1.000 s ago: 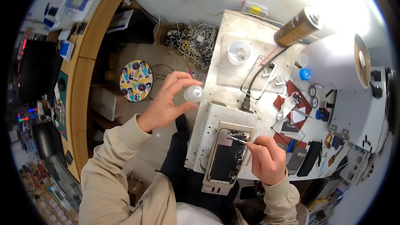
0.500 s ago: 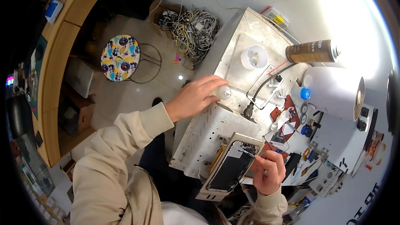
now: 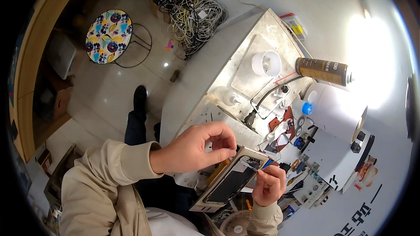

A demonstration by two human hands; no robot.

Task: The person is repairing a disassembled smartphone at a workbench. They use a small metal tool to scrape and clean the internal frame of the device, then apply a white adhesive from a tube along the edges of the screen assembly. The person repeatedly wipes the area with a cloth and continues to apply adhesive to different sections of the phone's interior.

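My right hand (image 3: 268, 185) pinches a thin, light-coloured stick-like tool (image 3: 250, 165), its tip at the upper end of an opened phone (image 3: 231, 182). The phone has a black inner face and lies tilted on a cream-framed plate. Just above the phone's upper left edge is my left hand (image 3: 202, 147), fingers curled, with index finger and thumb brought together; anything between them is too small to make out. Beyond it on the bench stands a small translucent bottle (image 3: 226, 95) with a pointed nozzle.
A white cup (image 3: 266, 64), a brown spray can (image 3: 323, 71) and a white cylinder (image 3: 337, 107) occupy the bench's far side. Small tools and parts clutter the right. On the floor are a flowered stool (image 3: 109, 37) and a heap of cables (image 3: 197, 19).
My left hand has let go of the translucent bottle and come back toward the phone, its fingers curling in. The whole view has shifted. My right hand keeps its tool at the phone.
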